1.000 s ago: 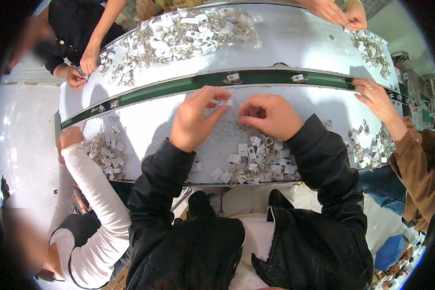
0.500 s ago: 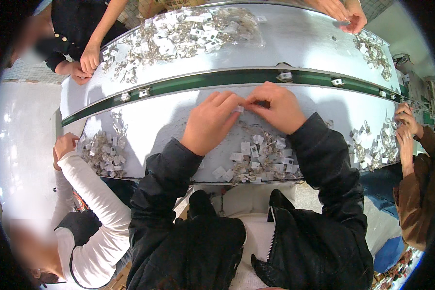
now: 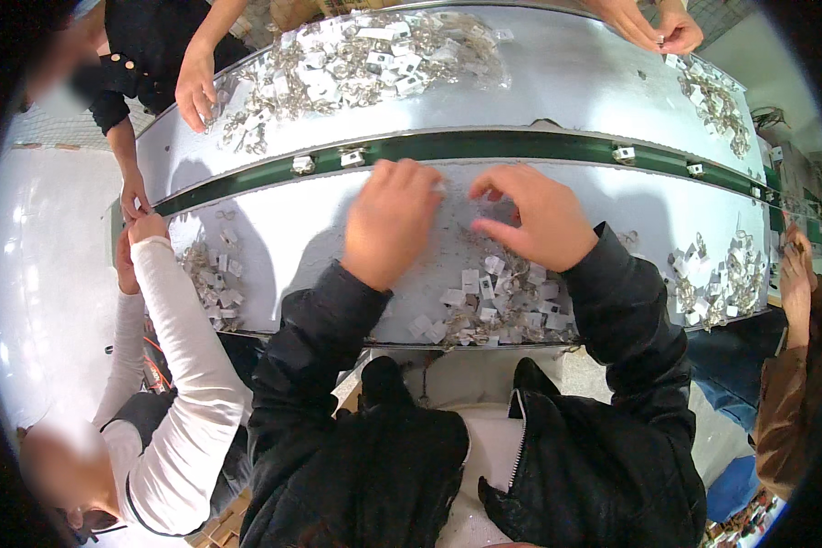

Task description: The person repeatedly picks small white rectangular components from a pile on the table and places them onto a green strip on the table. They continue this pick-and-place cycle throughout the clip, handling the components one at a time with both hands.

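Note:
My left hand (image 3: 391,224) is over the white tabletop, its fingers curled together. A small pale bit shows at its fingertips, too blurred to name. My right hand (image 3: 537,216) is just to the right, thumb and forefinger spread apart with nothing visible between them. A gap separates the two hands. Below them, toward the table's near edge, lies a loose pile of small metal pieces with white tags (image 3: 489,309). My right hand is nearest to this pile but above it, not visibly touching it.
A green conveyor strip (image 3: 447,146) crosses beyond my hands, carrying several small white-tagged pieces (image 3: 352,158). Past it is a large bagged heap (image 3: 356,68). More piles lie at left (image 3: 212,288) and right (image 3: 721,279). Co-workers' hands (image 3: 799,260) are at both sides and across.
My hands were joined at the fingertips around a small white-tagged piece; now they are apart, the right with its fingers opened. Pieces on the strip have shifted right. Co-workers' hands at left have moved together.

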The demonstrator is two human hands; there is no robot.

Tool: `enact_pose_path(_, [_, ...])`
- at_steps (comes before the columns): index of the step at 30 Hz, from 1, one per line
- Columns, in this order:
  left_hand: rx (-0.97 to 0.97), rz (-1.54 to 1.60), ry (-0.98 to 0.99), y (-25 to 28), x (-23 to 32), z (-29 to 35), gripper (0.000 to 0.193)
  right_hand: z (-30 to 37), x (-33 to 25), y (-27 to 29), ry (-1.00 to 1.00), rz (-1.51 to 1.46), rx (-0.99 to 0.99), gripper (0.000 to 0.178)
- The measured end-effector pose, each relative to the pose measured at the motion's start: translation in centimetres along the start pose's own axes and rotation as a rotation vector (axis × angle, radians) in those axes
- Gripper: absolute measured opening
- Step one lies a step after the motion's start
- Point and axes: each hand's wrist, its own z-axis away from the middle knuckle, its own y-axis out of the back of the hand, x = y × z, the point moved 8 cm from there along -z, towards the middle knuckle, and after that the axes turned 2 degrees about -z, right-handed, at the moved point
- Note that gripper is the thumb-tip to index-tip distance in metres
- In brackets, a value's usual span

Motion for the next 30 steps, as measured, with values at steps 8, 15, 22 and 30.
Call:
enact_pose_path(8, [0.152, 0.104, 0.129, 4.9, -5.3, 1.4, 0.021, 1.2, -0.3, -1.9, 0.015, 0.085, -0.246, 0.036])
enact_pose_path(15, [0.165, -0.270, 0.197, 8.5, -10.8, 1.9, 0.020, 0.8, 1.7, 0.5, -0.077, 0.129, -0.172, 0.027])
enact_pose_path(22, [0.034, -0.176, 0.244, 4.8, -12.2, 1.3, 0.011, 0.3, 2.7, 0.9, -0.191, 0.070, -0.124, 0.021])
enact_pose_path(30, [-0.038, 0.017, -0.401, -1.3, 1.8, -5.6, 0.033, 0.0, 2.9, 0.6, -0.129, 0.045, -0.166, 0.023])
